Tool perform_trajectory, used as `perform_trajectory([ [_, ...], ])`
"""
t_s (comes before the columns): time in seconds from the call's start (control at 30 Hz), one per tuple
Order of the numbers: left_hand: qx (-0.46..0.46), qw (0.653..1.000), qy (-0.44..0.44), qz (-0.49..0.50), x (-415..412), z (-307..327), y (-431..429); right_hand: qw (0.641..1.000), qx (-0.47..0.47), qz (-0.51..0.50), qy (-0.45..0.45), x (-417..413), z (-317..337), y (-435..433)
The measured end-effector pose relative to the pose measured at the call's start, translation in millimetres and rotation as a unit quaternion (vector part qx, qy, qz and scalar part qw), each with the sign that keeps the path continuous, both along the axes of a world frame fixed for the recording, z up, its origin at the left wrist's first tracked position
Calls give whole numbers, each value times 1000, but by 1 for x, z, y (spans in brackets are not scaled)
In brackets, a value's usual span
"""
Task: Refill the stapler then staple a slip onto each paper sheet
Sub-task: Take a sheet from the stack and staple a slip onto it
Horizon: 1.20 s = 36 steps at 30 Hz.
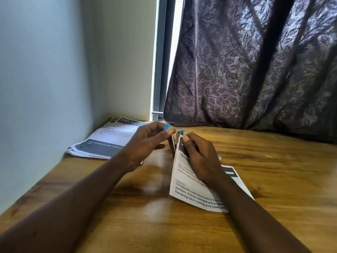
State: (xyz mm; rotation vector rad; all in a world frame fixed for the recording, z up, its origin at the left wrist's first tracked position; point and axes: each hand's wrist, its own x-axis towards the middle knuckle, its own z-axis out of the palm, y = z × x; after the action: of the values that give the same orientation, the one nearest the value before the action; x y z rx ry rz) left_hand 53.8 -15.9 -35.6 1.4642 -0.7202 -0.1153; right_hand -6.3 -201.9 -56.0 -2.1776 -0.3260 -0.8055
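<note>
Stapler (176, 141): small, rigid, light; left hand (145, 145) pinches its blue end. Sheet (197, 187): thin, floppy; right hand (200, 157) grasps top corner.

**Daylight through a gap, soft focus at the hands**

Daylight enters through a bright, overexposed strip of window (177, 57) beside the dark patterned curtain (255, 66), which glows faintly where light passes through it. The wall (45, 70) is evenly lit, bluish on its left part. Pale glare streaks lie on the wooden table (156, 203) near its front edge. The hands' area is motion-blurred; printed text there is partly legible. Straight lines bow toward the frame edges.
</note>
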Motion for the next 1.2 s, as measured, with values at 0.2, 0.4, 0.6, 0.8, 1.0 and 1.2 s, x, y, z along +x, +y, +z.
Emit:
perform_trajectory([
  [0.2,20,997,66,-30,-6,-4,-3,999,-19,3,29,-1,-1,5],
  [0.4,-104,982,150,-51,-6,4,-2,999,19,16,38,-1,1,7],
  [0.6,-131,973,180,-67,0,0,-4,999,33,31,-8,-1,0,7],
  [0.8,-105,980,169,13,-1,0,-3,999,-29,0,-17,3,-1,5],
  [1.0,-60,983,167,48,-1,4,0,994,-96,-59,-16,2,-1,0],
  [1.2,-38,988,146,44,-6,7,2,985,-134,-107,-13,4,2,-5],
])
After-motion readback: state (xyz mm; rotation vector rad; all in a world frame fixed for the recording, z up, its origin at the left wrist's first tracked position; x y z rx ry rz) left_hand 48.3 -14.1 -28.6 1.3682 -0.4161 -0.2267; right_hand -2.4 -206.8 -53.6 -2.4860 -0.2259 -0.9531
